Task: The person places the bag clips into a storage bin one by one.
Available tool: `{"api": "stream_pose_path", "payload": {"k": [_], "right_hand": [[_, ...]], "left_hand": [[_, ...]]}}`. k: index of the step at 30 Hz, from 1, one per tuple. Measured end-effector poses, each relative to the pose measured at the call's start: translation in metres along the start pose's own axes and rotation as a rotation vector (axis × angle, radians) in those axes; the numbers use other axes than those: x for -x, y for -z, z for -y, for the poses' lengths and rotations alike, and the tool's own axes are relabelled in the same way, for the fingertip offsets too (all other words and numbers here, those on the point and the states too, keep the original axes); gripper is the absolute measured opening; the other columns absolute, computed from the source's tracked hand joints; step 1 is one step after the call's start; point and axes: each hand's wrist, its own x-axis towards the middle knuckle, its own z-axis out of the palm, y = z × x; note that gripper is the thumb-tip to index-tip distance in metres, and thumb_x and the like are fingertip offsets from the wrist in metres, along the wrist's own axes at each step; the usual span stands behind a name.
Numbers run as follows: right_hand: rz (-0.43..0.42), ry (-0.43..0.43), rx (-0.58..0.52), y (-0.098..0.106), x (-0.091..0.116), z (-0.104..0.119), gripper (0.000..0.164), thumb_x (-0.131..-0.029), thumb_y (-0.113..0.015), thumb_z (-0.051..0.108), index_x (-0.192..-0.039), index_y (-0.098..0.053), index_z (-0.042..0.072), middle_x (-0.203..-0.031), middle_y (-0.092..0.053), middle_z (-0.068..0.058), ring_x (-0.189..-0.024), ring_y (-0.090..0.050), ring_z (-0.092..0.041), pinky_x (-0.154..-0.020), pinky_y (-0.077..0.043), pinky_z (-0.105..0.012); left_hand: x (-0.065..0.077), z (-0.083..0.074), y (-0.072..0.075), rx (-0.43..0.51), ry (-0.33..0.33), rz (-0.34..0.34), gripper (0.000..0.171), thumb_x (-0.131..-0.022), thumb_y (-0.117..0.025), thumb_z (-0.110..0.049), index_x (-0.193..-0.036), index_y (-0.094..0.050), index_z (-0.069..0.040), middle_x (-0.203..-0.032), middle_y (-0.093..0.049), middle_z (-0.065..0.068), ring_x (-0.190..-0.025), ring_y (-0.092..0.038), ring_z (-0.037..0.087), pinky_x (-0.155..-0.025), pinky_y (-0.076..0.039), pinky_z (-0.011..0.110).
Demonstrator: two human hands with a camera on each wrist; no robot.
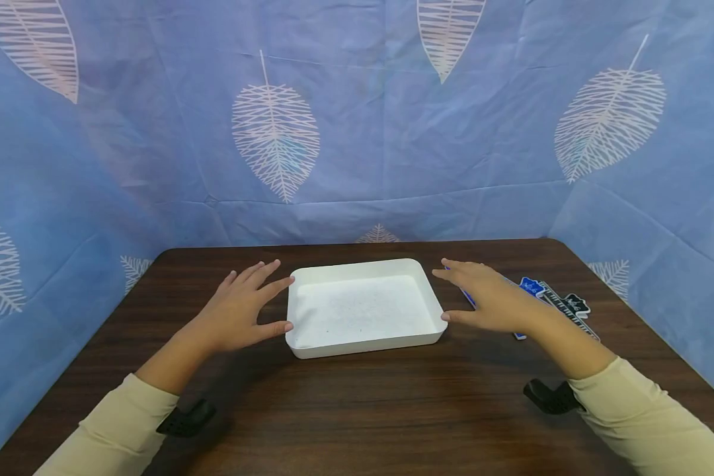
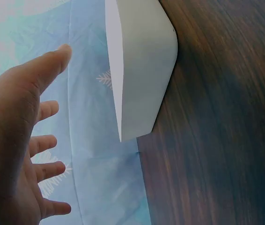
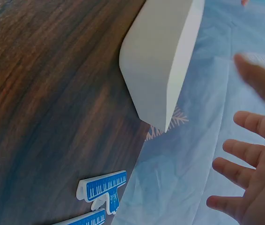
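white tray (image 1: 363, 307) lies flat near the middle of the brown table (image 1: 357, 410), a little toward the far edge. left hand (image 1: 238, 307) stands off its left end, right hand (image 1: 490, 297) off its right end; fingers spread wide on both, nothing held, and the wrist views show a gap between fingers and tray on each side. handling, by judgement: light for its size, stiff, probably moulded plastic (could be coated metal; the surface alone does not settle it). smooth walls look mildly slippery, so the best hold seems to be the two short end walls, thumbs near, fingers far, pressing evenly. low risk of breakage. shape: shallow rectangle, rounded corners, walls flaring outward to a thin rim; floor matt with small dark specks. table has streaky dark wood grain. keyboard-printed clips (image 3: 105, 186), blue and black, lie right of the tray, glossy and hard-looking. blue cloth (image 1: 381, 132) behind is soft, creased, with white leaf prints.
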Motion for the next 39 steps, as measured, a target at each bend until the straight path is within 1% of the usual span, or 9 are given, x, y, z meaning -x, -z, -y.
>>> {"api": "stream_pose_path", "payload": {"k": [3,8,11,18,23,29,34,37,39], "right_hand": [[-0.019,-0.026,-0.007,0.001,0.002,-0.004,0.07,-0.078,-0.063,0.042,-0.135,-0.037,0.011,-0.141,-0.028,-0.013,-0.125,-0.029,-0.034,-0.097,-0.026,-0.055],[-0.018,-0.082,-0.033,0.002,0.003,-0.008,0.067,-0.079,-0.062,0.039,-0.134,-0.038,0.01,-0.14,-0.029,-0.016,-0.124,-0.029,-0.037,-0.095,-0.028,-0.056],[-0.027,-0.099,-0.045,0.002,0.004,-0.011,0.065,-0.079,-0.063,0.036,-0.133,-0.04,0.009,-0.139,-0.03,-0.017,-0.124,-0.029,-0.038,-0.094,-0.028,-0.057],[-0.047,-0.124,-0.034,0.001,0.004,-0.014,0.062,-0.08,-0.064,0.033,-0.131,-0.042,0.006,-0.138,-0.031,-0.02,-0.122,-0.03,-0.04,-0.093,-0.029,-0.058],[-0.061,-0.151,-0.011,-0.001,0.004,-0.015,0.059,-0.079,-0.064,0.03,-0.129,-0.044,0.005,-0.136,-0.033,-0.021,-0.12,-0.031,-0.041,-0.092,-0.029,-0.059],[-0.092,-0.191,-0.008,-0.007,0.004,-0.017,0.057,-0.076,-0.068,0.023,-0.126,-0.048,0.004,-0.137,-0.03,-0.023,-0.12,-0.029,-0.045,-0.09,-0.03,-0.06],[-0.102,-0.221,-0.006,-0.012,0.004,-0.022,0.056,-0.075,-0.069,0.02,-0.124,-0.049,0.004,-0.137,-0.028,-0.024,-0.12,-0.027,-0.047,-0.09,-0.029,-0.061],[-0.105,-0.219,0.008,-0.017,0.002,-0.026,0.054,-0.075,-0.069,0.019,-0.123,-0.05,0.002,-0.135,-0.031,-0.024,-0.118,-0.03,-0.046,-0.09,-0.03,-0.06],[-0.104,-0.215,0.022,-0.02,0.0,-0.03,0.053,-0.075,-0.069,0.019,-0.122,-0.051,0.001,-0.133,-0.033,-0.025,-0.117,-0.032,-0.046,-0.09,-0.031,-0.059]], "left_hand": [[-0.001,-0.001,-0.001,0.011,-0.001,-0.015,0.077,-0.072,-0.046,-0.07,-0.136,-0.033,-0.029,-0.144,-0.022,0.007,-0.129,-0.022,0.033,-0.092,-0.021,0.065],[-0.002,-0.001,-0.004,0.029,-0.013,-0.044,0.077,-0.071,-0.047,-0.07,-0.133,-0.04,-0.024,-0.142,-0.027,0.008,-0.126,-0.026,0.032,-0.091,-0.025,0.062],[-0.002,0.0,-0.006,0.033,-0.014,-0.057,0.078,-0.072,-0.046,-0.07,-0.133,-0.041,-0.022,-0.14,-0.03,0.008,-0.124,-0.029,0.031,-0.09,-0.029,0.06],[-0.002,-0.001,-0.01,0.052,0.019,-0.082,0.075,-0.072,-0.051,-0.066,-0.131,-0.044,-0.021,-0.133,-0.037,0.008,-0.12,-0.034,0.03,-0.087,-0.034,0.058],[-0.003,-0.003,-0.016,0.089,0.05,-0.099,0.074,-0.072,-0.05,-0.067,-0.128,-0.047,-0.018,-0.127,-0.042,0.008,-0.114,-0.039,0.028,-0.085,-0.038,0.055],[-0.004,-0.005,-0.024,0.165,0.079,-0.126,0.07,-0.073,-0.053,-0.063,-0.124,-0.05,-0.014,-0.121,-0.045,0.008,-0.108,-0.043,0.026,-0.085,-0.04,0.049],[-0.003,-0.008,-0.028,0.274,0.141,-0.144,0.063,-0.075,-0.06,-0.053,-0.121,-0.052,-0.011,-0.12,-0.045,0.009,-0.108,-0.043,0.027,-0.085,-0.041,0.049],[-0.004,-0.01,-0.03,0.342,0.178,-0.155,0.058,-0.075,-0.063,-0.045,-0.12,-0.053,-0.009,-0.118,-0.046,0.009,-0.106,-0.045,0.027,-0.085,-0.041,0.049],[-0.005,-0.01,-0.031,0.377,0.202,-0.149,0.057,-0.075,-0.064,-0.042,-0.119,-0.053,-0.008,-0.118,-0.046,0.01,-0.106,-0.046,0.027,-0.085,-0.042,0.048]]}}
